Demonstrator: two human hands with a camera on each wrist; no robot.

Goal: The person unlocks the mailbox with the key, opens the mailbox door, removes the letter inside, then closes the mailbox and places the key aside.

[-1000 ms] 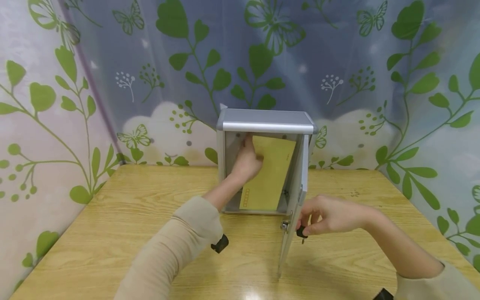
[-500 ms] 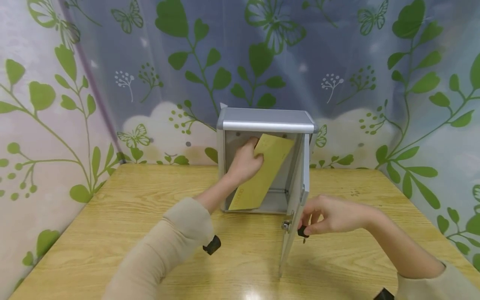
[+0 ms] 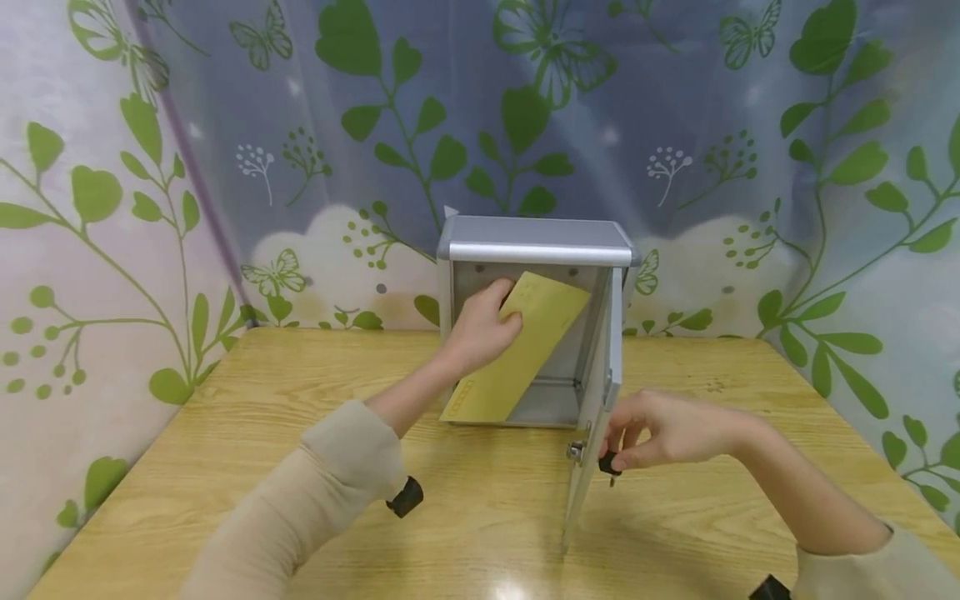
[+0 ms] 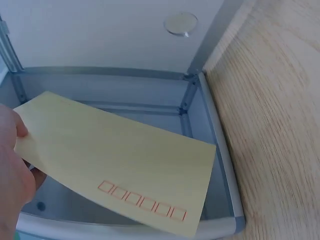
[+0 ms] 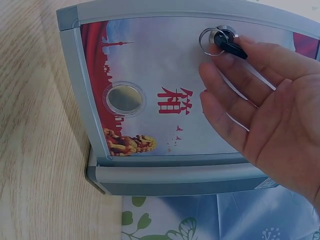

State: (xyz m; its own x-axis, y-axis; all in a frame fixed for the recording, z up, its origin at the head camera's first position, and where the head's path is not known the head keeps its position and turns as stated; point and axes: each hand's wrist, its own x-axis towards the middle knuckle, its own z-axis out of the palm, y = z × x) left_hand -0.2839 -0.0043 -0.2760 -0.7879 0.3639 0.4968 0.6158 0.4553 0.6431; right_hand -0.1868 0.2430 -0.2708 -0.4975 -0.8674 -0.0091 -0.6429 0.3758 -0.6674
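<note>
A silver metal box (image 3: 536,233) stands on the table, its hinged door (image 3: 611,333) swung out toward the viewer. My left hand (image 3: 483,329) pinches a yellow paper envelope (image 3: 536,337) by one long edge, thumb on the front face. The envelope is tilted in the box's opening; its lower left corner reaches the front rim. In the left wrist view, a row of small red squares marks the envelope (image 4: 120,150). My right hand (image 3: 667,429) pinches a black-headed key (image 5: 231,47) in the door's lock. A metal ring (image 5: 200,44) hangs from the key.
The door's outer face carries a printed picture (image 5: 135,142), red characters and a round window (image 5: 124,98). A wooden table (image 3: 315,375) lies under the box. Behind it hangs a leaf-patterned curtain (image 3: 300,183). Black straps show at both sleeves.
My left hand has drawn the envelope left and toward the viewer, and the envelope has tilted, baring the box's inner right floor. The right hand stays at the key; the door barely shifts.
</note>
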